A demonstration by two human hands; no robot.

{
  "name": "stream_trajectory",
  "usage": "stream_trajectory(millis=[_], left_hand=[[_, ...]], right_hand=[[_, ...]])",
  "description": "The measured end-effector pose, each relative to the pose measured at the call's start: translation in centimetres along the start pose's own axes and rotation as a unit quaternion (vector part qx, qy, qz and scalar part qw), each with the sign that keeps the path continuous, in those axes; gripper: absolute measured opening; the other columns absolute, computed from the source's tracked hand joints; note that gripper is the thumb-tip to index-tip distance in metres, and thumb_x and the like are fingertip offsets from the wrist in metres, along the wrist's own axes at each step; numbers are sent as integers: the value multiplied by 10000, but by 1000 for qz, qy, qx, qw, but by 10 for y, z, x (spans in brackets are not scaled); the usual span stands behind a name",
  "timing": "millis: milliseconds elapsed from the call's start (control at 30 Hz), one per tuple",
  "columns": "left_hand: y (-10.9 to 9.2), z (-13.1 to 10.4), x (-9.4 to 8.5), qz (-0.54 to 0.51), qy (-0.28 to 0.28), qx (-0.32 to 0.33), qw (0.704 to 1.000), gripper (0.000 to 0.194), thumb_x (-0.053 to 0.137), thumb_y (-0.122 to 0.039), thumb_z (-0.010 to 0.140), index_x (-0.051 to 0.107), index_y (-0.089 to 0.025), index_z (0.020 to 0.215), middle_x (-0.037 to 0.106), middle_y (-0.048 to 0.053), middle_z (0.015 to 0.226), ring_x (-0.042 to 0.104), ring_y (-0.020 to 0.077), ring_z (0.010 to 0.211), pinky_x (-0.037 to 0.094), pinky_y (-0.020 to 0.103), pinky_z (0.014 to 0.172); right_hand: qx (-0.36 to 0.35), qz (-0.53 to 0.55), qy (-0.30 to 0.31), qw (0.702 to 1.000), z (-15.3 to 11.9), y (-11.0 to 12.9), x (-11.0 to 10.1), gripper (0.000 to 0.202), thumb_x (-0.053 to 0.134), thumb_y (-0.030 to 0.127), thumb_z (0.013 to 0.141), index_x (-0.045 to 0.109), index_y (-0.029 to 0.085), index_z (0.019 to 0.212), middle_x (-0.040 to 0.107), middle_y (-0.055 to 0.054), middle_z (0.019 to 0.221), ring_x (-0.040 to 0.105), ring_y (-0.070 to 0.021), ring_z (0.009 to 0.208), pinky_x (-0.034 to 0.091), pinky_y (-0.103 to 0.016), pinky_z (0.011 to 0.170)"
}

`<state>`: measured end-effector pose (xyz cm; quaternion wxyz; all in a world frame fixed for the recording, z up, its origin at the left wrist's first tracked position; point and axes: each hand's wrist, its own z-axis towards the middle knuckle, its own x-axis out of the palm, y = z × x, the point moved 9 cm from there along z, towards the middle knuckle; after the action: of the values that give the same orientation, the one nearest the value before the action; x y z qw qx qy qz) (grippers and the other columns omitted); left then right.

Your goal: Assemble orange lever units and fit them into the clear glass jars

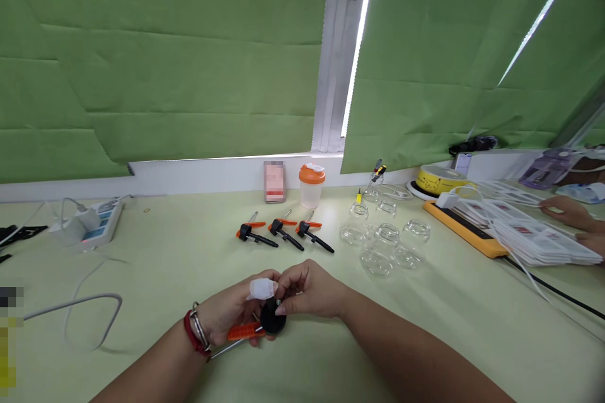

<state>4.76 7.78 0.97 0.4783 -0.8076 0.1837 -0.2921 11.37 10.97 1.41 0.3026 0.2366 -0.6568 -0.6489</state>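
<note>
In front of me, my left hand (236,315) is closed around a black-and-orange tool with a metal rod (273,320). A white wrap covers part of one left finger or the thumb. My right hand (307,289) pinches at the top of the tool's round black part; a small shiny bit shows by the fingertips, too small to name. The orange piece and the rod point toward my left wrist. Beyond my hands lie three similar black-and-orange tools (286,234) in a row, each with a metal rod and a black handle-like end.
Several clear glass jars (387,236) stand right of the tools. Behind are an orange-lidded cup (311,184), a phone (275,181) and screwdrivers (378,170). A power strip (101,223) with cables lies left. Another person's hands (574,217) touch stacked white sheets (524,233) beside an orange-and-black bar (466,230).
</note>
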Motion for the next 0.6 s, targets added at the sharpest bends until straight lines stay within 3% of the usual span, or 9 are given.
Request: stream_trajectory(millis=[367, 600], left_hand=[[1, 1, -2, -7, 5, -2, 1000, 382, 559, -459, 725, 494, -211, 1008, 605, 33, 745, 641, 208, 618, 413, 208, 410], [5, 1, -5, -14, 7, -11, 1000, 417, 571, -499, 716, 482, -214, 1007, 616, 42, 780, 648, 213, 634, 425, 211, 415]], right_hand=[[-71, -25, 1, 997, 0, 11, -1, 165, 772, 244, 635, 722, 146, 758, 644, -27, 772, 597, -144, 746, 483, -297, 737], [-76, -38, 4, 996, 0, 12, -2, 148, 763, 221, 646, 736, 152, 774, 646, -36, 783, 601, -156, 763, 485, -304, 746]])
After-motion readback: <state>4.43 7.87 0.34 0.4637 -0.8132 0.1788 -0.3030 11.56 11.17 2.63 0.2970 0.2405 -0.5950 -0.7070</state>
